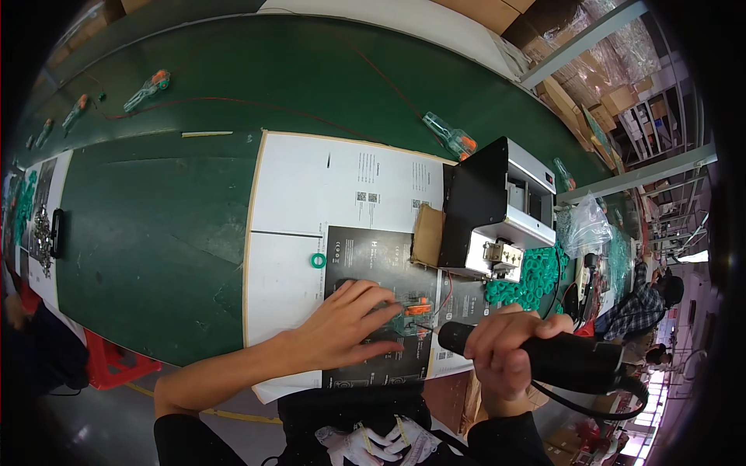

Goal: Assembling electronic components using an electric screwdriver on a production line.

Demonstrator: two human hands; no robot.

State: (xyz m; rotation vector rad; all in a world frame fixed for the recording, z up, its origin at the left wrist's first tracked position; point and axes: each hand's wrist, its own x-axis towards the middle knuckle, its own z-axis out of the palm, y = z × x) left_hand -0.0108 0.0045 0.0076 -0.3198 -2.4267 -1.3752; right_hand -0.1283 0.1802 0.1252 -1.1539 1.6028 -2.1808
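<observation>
My right hand [505, 349] is wrapped round a black electric screwdriver [571, 363], its cable curling off the back end. The screwdriver lies nearly level, and its thin bit points left at a clear teal plastic part with an orange piece [418, 307]. Whether the bit touches the part is too small to tell. My left hand [353, 322] grips the left end of that part between thumb and fingers, low over the black printed sheet [373, 256]. A green ring [318, 261] lies beyond my left hand.
A black and silver machine [486, 210] stands at the right, a brown cardboard piece [427, 235] against it. Green rings [532, 283] are heaped beside it. Similar clear and orange parts [451, 137] lie along the green bench [155, 256]. A red stool [116, 361] is below left.
</observation>
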